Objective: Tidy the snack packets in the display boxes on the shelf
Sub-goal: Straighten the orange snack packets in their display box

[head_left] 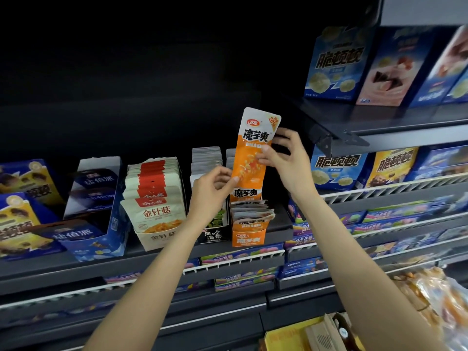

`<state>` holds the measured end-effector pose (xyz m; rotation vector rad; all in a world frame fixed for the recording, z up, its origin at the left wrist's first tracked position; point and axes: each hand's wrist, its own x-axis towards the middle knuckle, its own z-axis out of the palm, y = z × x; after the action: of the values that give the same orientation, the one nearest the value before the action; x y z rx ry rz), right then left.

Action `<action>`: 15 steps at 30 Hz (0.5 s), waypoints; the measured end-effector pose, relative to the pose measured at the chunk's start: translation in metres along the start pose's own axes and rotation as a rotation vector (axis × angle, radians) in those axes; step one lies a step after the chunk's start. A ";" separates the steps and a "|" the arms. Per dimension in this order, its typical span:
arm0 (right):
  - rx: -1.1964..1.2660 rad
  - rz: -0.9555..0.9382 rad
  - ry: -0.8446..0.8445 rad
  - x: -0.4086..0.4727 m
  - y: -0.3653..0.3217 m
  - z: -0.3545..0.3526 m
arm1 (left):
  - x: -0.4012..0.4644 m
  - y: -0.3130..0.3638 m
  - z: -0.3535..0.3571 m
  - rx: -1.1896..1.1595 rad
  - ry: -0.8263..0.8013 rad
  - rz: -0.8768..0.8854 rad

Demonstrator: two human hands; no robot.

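Two bare forearms are reaching up from the bottom edge toward the dark shelf (126,264), and they are the nearest things to the camera. Behind them the shelf is carrying a row of display boxes. At the left a blue box (93,224) is standing with dark blue packets inside. Next to it a white box (157,239) is holding white and red packets that are leaning backward in a stack. Then a black box (214,234) is standing, partly hidden by the left wrist, with grey packets at its back. Just beside it, on the right, the orange display box (249,239) is holding several orange packets that are lying crooked and folded over each other.

Above this orange box both hands are holding one orange snack packet (255,150) upright, slightly tilted to the right, so that its lower end is hanging just over the packets in the box. The right hand (286,158) is gripping the right edge of the packet, with thumb in front and fingers behind it. The left hand (215,183) is pinching the lower left edge of the same packet with thumb and fingertip, while its other fingers are curling loosely. The hands are close together, only the packet is between them
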<state>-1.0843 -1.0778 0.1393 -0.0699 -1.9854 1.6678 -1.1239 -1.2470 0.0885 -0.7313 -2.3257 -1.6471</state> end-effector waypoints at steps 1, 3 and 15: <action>-0.074 -0.009 -0.008 -0.001 0.002 0.001 | 0.000 -0.001 0.001 0.015 0.000 0.001; -0.239 -0.013 -0.019 -0.002 0.004 0.003 | 0.001 -0.002 0.003 0.054 -0.017 0.027; -0.531 -0.172 0.177 -0.006 0.002 0.011 | 0.004 0.004 0.007 0.130 -0.119 0.161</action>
<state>-1.0842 -1.0900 0.1345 -0.2239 -2.1716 0.9616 -1.1246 -1.2381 0.0908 -0.9836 -2.3561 -1.4067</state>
